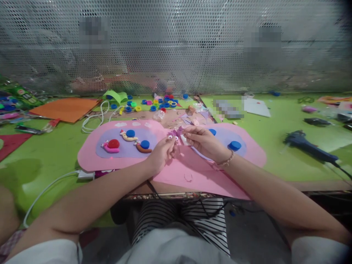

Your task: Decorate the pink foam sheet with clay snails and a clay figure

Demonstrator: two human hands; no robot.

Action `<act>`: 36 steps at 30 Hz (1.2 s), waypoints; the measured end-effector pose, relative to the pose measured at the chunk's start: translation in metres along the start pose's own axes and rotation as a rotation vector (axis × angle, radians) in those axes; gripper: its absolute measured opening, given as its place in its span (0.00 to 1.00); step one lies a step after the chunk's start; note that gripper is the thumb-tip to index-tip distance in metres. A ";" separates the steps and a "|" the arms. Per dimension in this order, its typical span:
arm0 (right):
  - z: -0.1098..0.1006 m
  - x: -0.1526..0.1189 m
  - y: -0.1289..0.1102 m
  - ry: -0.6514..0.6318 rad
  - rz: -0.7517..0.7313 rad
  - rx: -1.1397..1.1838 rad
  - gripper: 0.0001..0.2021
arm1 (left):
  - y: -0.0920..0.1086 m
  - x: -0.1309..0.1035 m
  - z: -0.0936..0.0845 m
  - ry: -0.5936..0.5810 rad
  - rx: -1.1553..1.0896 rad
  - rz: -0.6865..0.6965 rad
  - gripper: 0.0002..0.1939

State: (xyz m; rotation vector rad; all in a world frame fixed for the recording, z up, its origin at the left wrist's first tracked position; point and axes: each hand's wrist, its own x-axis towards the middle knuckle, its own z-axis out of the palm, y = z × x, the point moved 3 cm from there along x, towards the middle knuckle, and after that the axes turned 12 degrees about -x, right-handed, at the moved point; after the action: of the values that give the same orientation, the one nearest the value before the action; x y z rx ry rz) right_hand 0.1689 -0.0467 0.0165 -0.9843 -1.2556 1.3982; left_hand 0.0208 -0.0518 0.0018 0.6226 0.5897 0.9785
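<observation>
My left hand [164, 152] pinches a small purple piece with googly eyes [173, 138] over the pink paper. Close beside it on the right, my right hand [202, 141] is closed, its fingertips at the upper edge of the purple piece; whatever lies between them is too small to name. Under both hands is a pink cutout [89, 156] with lavender areas. On its left part sit a pink snail with a red cap [113, 144], a cream snail with a blue cap [129, 135] and a brown snail with a blue cap [144, 145]. A blue cap [234, 146] rests on the right part.
Loose bottle caps [153, 108] are scattered behind the cutout. A glue gun [310, 146] lies at the right, an orange sheet [64, 109] at the left. A white cable [46, 189] runs by my left forearm. A perforated metal panel [176, 47] stands at the back.
</observation>
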 end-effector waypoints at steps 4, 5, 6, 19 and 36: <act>-0.001 0.000 0.001 -0.019 0.002 0.008 0.06 | 0.000 0.000 0.001 -0.017 0.010 0.014 0.14; -0.001 0.000 0.001 -0.017 0.007 0.009 0.06 | 0.000 0.000 0.001 -0.017 0.010 0.019 0.14; 0.000 0.000 0.001 -0.015 0.012 0.010 0.06 | 0.000 0.000 0.001 -0.014 0.009 0.024 0.14; 0.001 0.000 -0.001 0.020 0.022 0.005 0.06 | 0.001 -0.002 0.002 0.018 -0.006 -0.030 0.12; 0.002 0.001 -0.001 0.025 0.066 0.029 0.05 | 0.002 0.001 0.000 0.000 0.020 0.056 0.07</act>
State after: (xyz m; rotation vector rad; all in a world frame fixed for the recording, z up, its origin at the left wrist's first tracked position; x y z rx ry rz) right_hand 0.1670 -0.0459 0.0182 -1.0282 -1.1907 1.4472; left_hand 0.0203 -0.0505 0.0033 0.6594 0.5850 1.0262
